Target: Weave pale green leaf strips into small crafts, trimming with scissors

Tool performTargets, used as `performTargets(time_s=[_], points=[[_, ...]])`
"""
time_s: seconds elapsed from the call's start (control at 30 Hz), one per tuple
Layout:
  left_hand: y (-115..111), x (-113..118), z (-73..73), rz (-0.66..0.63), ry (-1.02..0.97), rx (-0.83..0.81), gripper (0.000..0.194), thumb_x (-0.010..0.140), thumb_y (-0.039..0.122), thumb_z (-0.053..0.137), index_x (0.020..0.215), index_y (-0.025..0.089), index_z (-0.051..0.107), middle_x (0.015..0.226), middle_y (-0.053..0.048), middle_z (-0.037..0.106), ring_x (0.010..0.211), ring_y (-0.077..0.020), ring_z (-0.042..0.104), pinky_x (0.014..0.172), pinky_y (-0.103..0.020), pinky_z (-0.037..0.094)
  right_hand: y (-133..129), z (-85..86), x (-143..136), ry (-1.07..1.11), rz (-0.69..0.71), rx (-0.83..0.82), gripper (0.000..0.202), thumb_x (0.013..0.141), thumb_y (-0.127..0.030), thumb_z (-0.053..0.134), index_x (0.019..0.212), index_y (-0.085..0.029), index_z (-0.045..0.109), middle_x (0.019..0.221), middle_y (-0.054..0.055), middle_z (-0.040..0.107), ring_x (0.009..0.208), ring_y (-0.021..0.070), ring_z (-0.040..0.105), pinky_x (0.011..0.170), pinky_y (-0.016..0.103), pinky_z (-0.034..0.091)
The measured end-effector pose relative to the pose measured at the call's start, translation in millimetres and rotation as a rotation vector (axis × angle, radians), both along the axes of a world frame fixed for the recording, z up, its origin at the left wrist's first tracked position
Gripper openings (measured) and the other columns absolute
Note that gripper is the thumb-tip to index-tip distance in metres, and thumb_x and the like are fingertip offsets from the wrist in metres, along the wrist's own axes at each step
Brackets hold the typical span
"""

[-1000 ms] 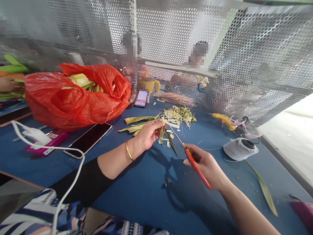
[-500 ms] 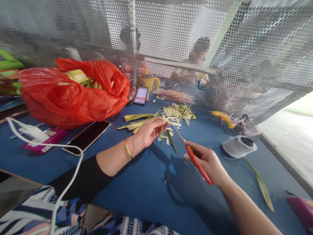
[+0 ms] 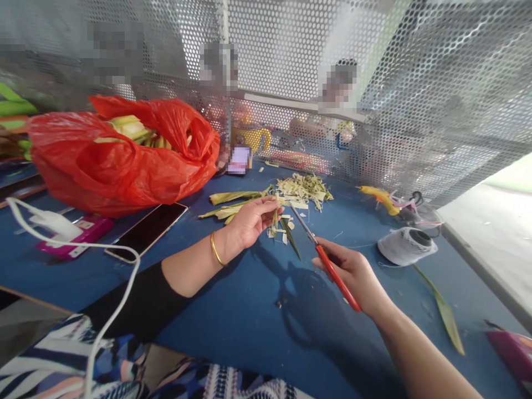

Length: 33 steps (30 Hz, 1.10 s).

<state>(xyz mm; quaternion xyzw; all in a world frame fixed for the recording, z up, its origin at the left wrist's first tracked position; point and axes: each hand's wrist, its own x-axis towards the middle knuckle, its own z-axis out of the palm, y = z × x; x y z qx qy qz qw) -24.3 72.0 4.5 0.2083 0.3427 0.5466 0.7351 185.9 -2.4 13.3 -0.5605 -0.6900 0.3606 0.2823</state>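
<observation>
My left hand [image 3: 251, 223], with a gold bangle at the wrist, pinches a small piece of pale green leaf [image 3: 275, 217] between thumb and fingertips. Red-handled scissors [image 3: 337, 277] are in my right hand [image 3: 351, 269], their blades pointing up and left toward that leaf. The blades look closed or nearly so, and a small gap separates their tips from my left fingers. Just beyond lies a heap of shredded leaf pieces [image 3: 307, 188]. Small cut scraps [image 3: 285, 237] lie below my left fingertips, and longer leaf stalks [image 3: 233, 197] rest behind that hand.
A red plastic bag [image 3: 124, 177] of stalks stands at left, near a dark phone [image 3: 149, 230] and a purple power strip [image 3: 78, 244] with a white cable. Right are a thread cone [image 3: 405, 247], a yellow tool [image 3: 380, 198] and a long leaf [image 3: 446, 316]. Perforated metal screen [image 3: 286, 50] behind.
The scissor tips sit slightly farther from my left fingers, and a pale strip now lies by the heap near them. Otherwise both hands keep almost the same place and grip.
</observation>
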Motion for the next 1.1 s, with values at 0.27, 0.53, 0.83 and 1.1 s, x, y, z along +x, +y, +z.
performTargets(time_s=[0.27, 0.53, 0.83, 1.1], points=[[1, -1, 1.8, 0.023, 0.025, -0.038, 0.014, 0.078, 0.002, 0.068, 0.075, 0.014, 0.063, 0.063, 0.002, 0.066, 0.054, -0.007, 0.061, 0.054, -0.018, 0.046, 0, -2.2, 2, -0.079, -0.006, 0.078, 0.051, 0.076, -0.062, 0.062, 0.092, -0.015, 0.073, 0.067, -0.001, 0.053, 0.062, 0.0142, 0.045, 0.056, 0.025, 0.039], [1, -1, 1.3, 0.052, 0.077, -0.008, 0.015, 0.074, 0.001, 0.07, 0.074, 0.014, 0.064, 0.064, 0.001, 0.066, 0.054, -0.0065, 0.059, 0.057, -0.019, 0.047, 6, -10.2, -2, -0.716, -0.124, 0.184, 0.039, 0.084, -0.048, 0.06, 0.109, -0.019, 0.069, 0.07, 0.003, 0.068, 0.062, 0.0204, 0.061, 0.055, 0.028, 0.039], [-9, 6, 4.7, 0.08, 0.229, 0.108, 0.018, 0.063, 0.006, 0.078, 0.074, 0.014, 0.066, 0.068, 0.001, 0.067, 0.062, -0.0092, 0.061, 0.064, -0.024, 0.048, 3, -8.3, -1, -0.763, 0.048, 0.342, 0.024, 0.09, -0.032, 0.055, 0.1, -0.02, 0.072, 0.1, 0.011, 0.071, 0.084, 0.0229, 0.069, 0.066, 0.03, 0.046], [-21, 16, -3.6, -0.028, 0.259, 0.142, 0.029, 0.052, 0.016, 0.086, 0.075, 0.016, 0.068, 0.068, 0.002, 0.066, 0.063, -0.01, 0.058, 0.063, -0.024, 0.044, 27, -9.8, -50, 0.355, -0.067, 0.014, 0.032, 0.074, -0.049, 0.067, 0.079, -0.018, 0.071, 0.078, 0.004, 0.072, 0.075, 0.0184, 0.062, 0.073, 0.032, 0.047]])
